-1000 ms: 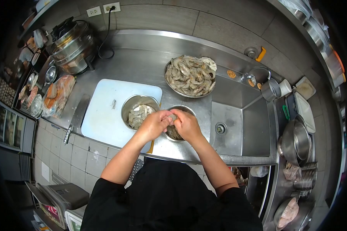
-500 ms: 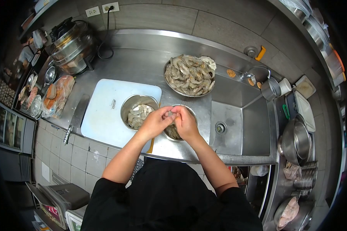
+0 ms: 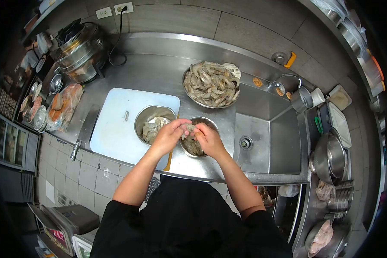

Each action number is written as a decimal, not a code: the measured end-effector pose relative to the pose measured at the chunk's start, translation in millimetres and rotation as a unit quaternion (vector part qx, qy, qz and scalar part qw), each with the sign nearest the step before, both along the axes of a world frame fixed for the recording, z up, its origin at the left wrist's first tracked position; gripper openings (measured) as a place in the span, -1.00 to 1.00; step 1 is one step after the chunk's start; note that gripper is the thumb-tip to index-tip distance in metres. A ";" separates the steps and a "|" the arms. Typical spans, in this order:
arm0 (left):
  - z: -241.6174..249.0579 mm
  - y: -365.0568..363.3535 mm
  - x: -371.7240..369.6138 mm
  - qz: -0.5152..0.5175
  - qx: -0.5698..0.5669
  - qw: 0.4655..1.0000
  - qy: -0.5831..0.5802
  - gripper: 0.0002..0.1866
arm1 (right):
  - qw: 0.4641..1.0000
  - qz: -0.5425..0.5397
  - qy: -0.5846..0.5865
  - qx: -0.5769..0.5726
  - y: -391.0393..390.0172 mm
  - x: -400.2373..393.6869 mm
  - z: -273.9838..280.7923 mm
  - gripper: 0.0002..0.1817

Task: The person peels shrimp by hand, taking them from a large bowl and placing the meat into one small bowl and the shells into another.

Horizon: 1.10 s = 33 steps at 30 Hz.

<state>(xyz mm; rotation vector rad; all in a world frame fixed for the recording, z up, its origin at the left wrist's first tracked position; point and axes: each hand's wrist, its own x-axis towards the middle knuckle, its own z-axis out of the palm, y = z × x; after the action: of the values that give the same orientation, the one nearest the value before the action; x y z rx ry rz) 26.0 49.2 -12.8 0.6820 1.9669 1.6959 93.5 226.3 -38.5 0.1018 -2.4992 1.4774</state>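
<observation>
A grey raw shrimp is pinched between my left hand and my right hand, both with fingers closed on it. Below them is a steel bowl with shrimp shells or scraps, partly covered by my hands. Left of it, a second steel bowl on the white cutting board contains pale, peeled-looking shrimp. Behind, a large round bowl is heaped with whole grey shrimp. A small grey scrap lies on the board.
A cleaver lies beside the board's left edge. On the right is a sink with a faucet. Bagged orange-and-pink food and a glass-sided cooker stand at left. Steel bowls stack at right.
My hands have drawn slightly apart at the fingertips, and more of the shrimp shows between them. The right hand has shifted a little lower; more of the bowl beneath is visible.
</observation>
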 end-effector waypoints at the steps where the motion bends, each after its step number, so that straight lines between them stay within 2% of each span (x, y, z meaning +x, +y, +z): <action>1: 0.8 1.0 1.3 0.005 0.005 1.000 0.000 -0.71 | 0.996 0.008 -0.052 -0.073 -1.1 -0.1 -0.2 -0.83; 7: -0.3 -0.3 1.8 -0.002 0.052 0.997 -0.051 -0.73 | 0.987 0.029 -0.052 -0.150 -2.4 -1.5 -8.2 -0.85; 14: 6.6 -10.9 1.0 -0.020 0.062 0.995 -0.079 -0.72 | 0.991 0.009 -0.031 -0.131 -7.1 0.4 -4.9 -0.83; 17: 13.5 -19.7 0.0 -0.028 0.048 0.995 -0.080 -0.71 | 0.985 0.000 -0.029 -0.168 -8.1 2.0 -3.6 -0.84; 19: 15.7 -33.5 -5.5 0.004 0.107 0.986 -0.124 -0.70 | 0.973 -0.058 -0.015 -0.221 -2.5 4.2 -2.2 -0.84; 20: 16.9 -41.1 -11.5 0.018 0.083 0.990 -0.115 -0.73 | 0.983 -0.087 -0.012 -0.164 1.6 7.5 0.2 -0.80; 21: 17.1 -49.0 -16.1 0.019 0.082 0.990 -0.116 -0.73 | 0.982 -0.086 -0.013 -0.165 5.9 7.5 0.3 -0.80; 22: 17.5 -55.8 -20.6 0.042 -0.029 0.998 0.042 -0.73 | 0.998 -0.053 -0.016 0.020 11.0 7.3 1.0 -0.78; 23: 17.3 -60.2 -25.9 0.059 -0.136 0.968 0.200 -0.74 | 0.978 -0.023 -0.019 0.205 15.6 7.9 1.6 -0.77; 24: 18.1 -61.7 -30.8 0.086 -0.177 0.924 0.328 -0.74 | 0.975 -0.025 -0.054 0.216 10.4 9.2 5.4 -0.81; 25: 17.8 -56.6 -34.4 0.079 -0.174 0.924 0.331 -0.74 | 0.974 -0.033 -0.054 0.216 8.4 10.7 0.0 -0.81; 27: 24.6 -40.5 -44.4 0.121 -0.176 0.929 0.303 -0.75 | 0.976 -0.037 0.020 0.212 7.6 12.9 -14.0 -0.89; 29: 39.3 -1.1 -47.0 0.115 -0.165 0.932 0.303 -0.77 | 0.978 -0.056 0.038 0.200 7.5 17.5 -7.8 -0.91; 31: 48.0 46.1 -54.9 0.053 -0.157 0.944 0.287 -0.78 | 0.981 -0.042 0.069 0.178 11.9 22.3 -0.8 -0.92; 33: 31.3 100.9 -69.4 0.035 -0.137 0.928 0.346 -0.79 | 0.983 -0.060 0.085 0.154 15.4 29.7 1.1 -0.96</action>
<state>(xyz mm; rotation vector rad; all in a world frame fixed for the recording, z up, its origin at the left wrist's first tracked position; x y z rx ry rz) -43.5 150.1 18.5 1.2316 2.6596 1.2616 123.2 241.8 -37.4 0.1219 -2.5225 0.9839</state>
